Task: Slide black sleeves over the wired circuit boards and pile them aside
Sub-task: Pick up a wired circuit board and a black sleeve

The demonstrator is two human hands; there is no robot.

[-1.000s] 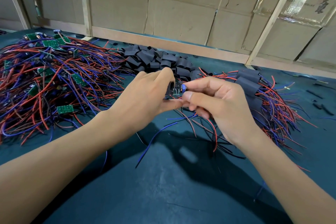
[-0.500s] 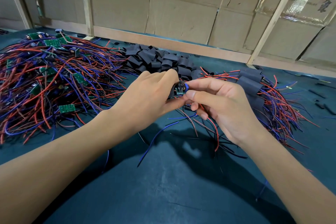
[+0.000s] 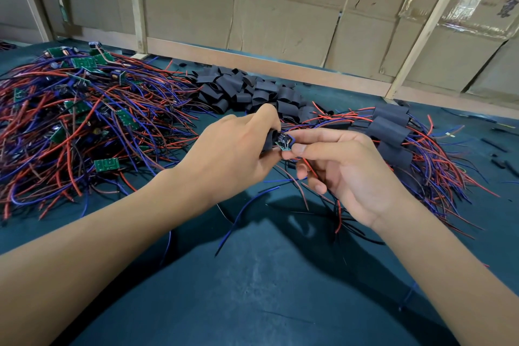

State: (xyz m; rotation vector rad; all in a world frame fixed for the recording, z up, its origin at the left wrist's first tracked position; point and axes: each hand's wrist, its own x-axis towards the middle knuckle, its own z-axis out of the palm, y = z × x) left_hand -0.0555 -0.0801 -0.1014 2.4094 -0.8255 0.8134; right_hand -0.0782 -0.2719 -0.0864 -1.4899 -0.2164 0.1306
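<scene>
**Board partway into sleeve, held above the mat**

My left hand [image 3: 236, 149] grips a black sleeve [image 3: 270, 140]. My right hand [image 3: 348, 166] pinches the board [image 3: 284, 142] between thumb and forefinger; its green end shows just outside the sleeve mouth. Its wires [image 3: 306, 188] hang below my right palm. Bare boards [image 3: 84, 109] lie heaped at left, loose sleeves [image 3: 247, 93] behind my hands, finished pieces [image 3: 393, 132] piled at right on the mat [image 3: 266, 289].
</scene>
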